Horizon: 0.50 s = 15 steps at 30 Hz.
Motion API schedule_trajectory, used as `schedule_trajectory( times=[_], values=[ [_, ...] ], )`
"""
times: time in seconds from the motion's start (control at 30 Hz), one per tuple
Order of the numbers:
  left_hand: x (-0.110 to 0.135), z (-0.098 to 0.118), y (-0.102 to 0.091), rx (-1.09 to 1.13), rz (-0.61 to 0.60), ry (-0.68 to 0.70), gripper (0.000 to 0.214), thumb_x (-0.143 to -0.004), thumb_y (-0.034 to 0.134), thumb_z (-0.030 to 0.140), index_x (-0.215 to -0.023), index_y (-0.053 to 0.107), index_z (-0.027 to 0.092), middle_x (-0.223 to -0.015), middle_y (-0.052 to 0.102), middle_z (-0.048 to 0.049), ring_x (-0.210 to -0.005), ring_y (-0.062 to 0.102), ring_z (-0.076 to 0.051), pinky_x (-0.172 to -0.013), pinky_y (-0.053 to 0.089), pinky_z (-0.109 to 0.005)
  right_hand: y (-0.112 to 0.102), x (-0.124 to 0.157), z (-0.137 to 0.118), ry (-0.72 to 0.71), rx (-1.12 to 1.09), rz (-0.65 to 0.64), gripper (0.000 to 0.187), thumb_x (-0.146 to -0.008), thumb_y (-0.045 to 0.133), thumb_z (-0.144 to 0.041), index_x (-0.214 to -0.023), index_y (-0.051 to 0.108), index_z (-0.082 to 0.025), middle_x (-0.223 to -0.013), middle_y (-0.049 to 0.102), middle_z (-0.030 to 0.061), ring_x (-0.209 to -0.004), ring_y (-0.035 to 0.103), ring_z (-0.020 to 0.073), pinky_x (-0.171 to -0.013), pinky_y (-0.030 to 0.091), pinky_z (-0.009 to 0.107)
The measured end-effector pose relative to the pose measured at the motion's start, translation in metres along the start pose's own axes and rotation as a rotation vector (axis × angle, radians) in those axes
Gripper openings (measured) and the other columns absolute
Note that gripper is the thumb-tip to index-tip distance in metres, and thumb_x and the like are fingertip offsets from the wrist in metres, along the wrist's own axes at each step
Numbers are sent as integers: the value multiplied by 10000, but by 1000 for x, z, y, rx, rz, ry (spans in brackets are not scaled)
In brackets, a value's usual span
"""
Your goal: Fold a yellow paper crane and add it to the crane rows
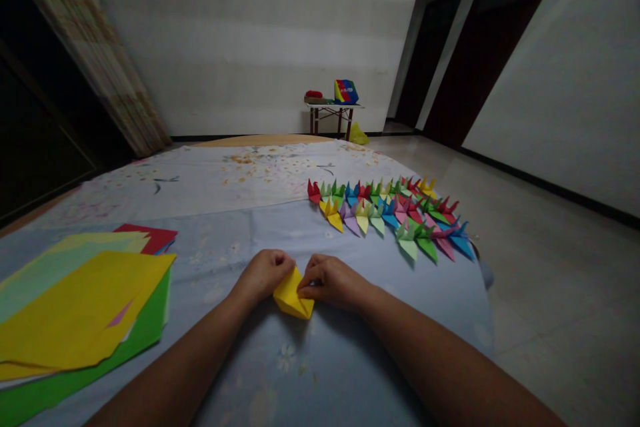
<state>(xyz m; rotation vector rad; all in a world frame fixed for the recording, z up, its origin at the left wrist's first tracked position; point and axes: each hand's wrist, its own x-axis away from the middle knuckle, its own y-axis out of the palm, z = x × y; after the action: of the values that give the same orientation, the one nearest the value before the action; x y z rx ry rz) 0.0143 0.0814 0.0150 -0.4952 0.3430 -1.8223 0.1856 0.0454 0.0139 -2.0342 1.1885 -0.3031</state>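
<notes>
Head view: I see folded yellow paper (293,295) on the blue cloth (320,373), held between left hand (261,275) and right hand (333,282), fingers closed on it. Those fingers hide its upper folds. Paper stack (85,307) lies left; origami cranes (385,213) lie beyond.

Yellow folded paper (291,295): upper folds hidden under the left hand (263,275) and right hand (333,282). Left of the paper: coloured sheet stack (85,307), cut off by the picture edge. Far beyond the paper: red item (314,94) on the small table (333,107), too small to identify.
</notes>
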Motion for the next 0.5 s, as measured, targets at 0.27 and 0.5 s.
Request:
schedule_trajectory(
  times=[0.27,0.5],
  values=[
    [-3,-1,-4,31,76,-35,270,-654,518,393,-506,522,167,-408,468,47,-376,429,-107,-368,276,-201,-3,0,1,0,-8,-26,138,-717,673,-213,-847,713,-193,-786,573,23,-721,552,110,-664,420,188],
    [14,11,-18,61,233,46,327,-750,467,461,-803,602,168,-753,643,-30,-649,583,-164,-588,437,-258,-4,0,0,14,-28,-42,130,-742,653,-229,-855,707,-195,-788,566,23,-723,540,109,-660,415,192]
  ],
)
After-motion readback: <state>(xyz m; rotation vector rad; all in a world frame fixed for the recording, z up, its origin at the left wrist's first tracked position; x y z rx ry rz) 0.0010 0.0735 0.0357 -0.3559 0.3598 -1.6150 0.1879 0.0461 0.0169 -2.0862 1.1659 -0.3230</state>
